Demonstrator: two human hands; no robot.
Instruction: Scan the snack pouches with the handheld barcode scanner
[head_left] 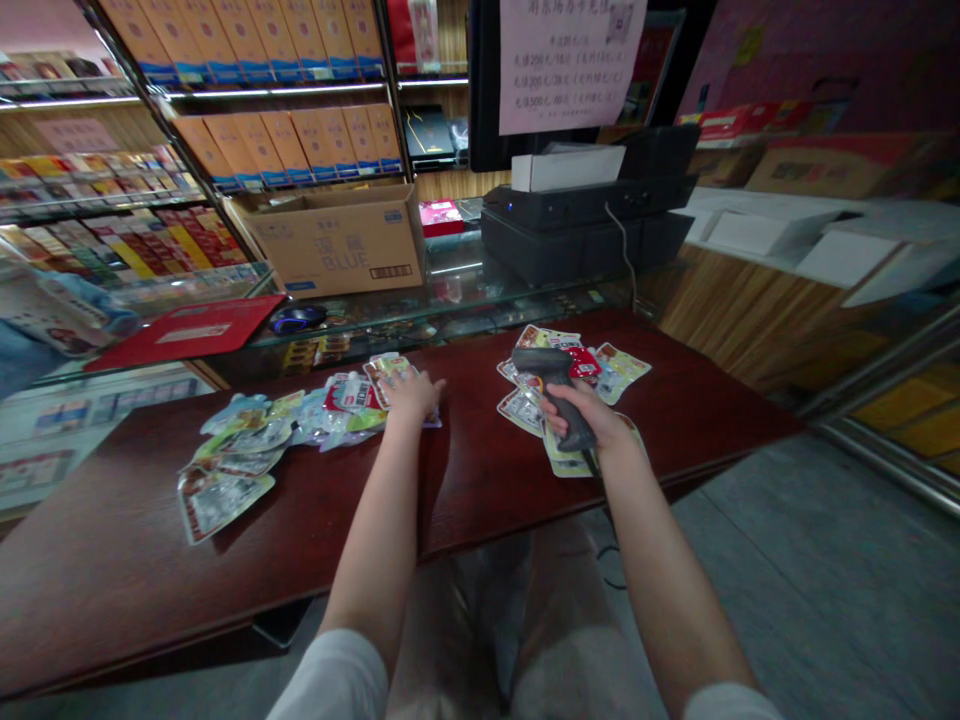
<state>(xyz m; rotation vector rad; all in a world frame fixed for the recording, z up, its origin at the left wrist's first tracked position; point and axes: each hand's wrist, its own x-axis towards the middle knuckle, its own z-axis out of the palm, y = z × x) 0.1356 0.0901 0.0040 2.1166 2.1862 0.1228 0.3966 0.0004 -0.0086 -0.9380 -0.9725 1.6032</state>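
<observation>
My right hand (589, 412) is wrapped round the grip of a black handheld barcode scanner (541, 362), its head facing left. Below and around the scanner lies a loose pile of snack packets (624, 372), mostly pale with green, brown and red printing. To the left, my left hand (412, 392) reaches onto the end of a second pile, fingers spread over a packet (390, 366); whether it grips the packet cannot be seen. More packets (225, 495) from this pile fan out leftward, among them a red and white one (352, 392).
A dark red wooden table (465, 480) bears both piles. Behind it, a glass counter (457, 285) holds a cardboard box (341, 245), a computer mouse (298, 319), a red folder (187, 332) and a black till machine (577, 235). The scanner's cable drops past the table's front edge.
</observation>
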